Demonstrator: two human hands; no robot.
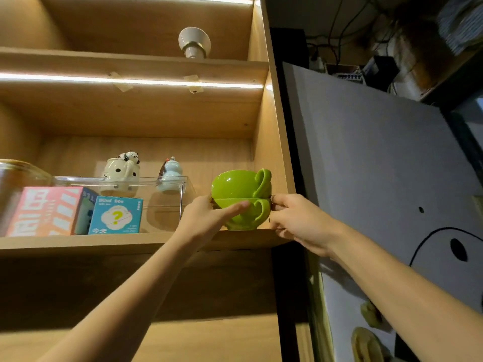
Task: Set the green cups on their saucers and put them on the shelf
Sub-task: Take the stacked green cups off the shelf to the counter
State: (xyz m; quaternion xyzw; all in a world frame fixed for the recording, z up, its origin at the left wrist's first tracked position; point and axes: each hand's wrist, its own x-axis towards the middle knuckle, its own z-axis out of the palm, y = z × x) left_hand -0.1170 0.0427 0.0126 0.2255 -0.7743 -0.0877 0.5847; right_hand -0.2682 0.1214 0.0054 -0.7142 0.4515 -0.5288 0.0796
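- Nearest, two bare forearms are raised towards the wooden shelf point(146, 242), whose front edge serves as the landmark.
- Just above that edge, at its right end, the left hand point(206, 218) is pressed against the lower green cup point(244, 214); its fingers point(239, 206) are laid flat across the cup's front, loosely spread rather than curled.
- At the shelf's right corner, the right hand point(295, 218) is seen with fingers curled in beside the handle of the lower cup; whether the handle is actually pinched cannot be told.
- On the shelf board, close to the right wall, the lower green cup is stood upright, and an upper green cup point(239, 184) is stacked on it, both handles turned right. No saucer can be made out from this low angle.
- Left of the cups, near the shelf's front edge, a teal box point(116, 215) and a pink box point(44, 212) are placed.
- Further back on the shelf, a clear plastic bin point(167, 202) is seen, and behind it a spotted panda mug point(121, 173) and a pale blue figurine point(170, 176).
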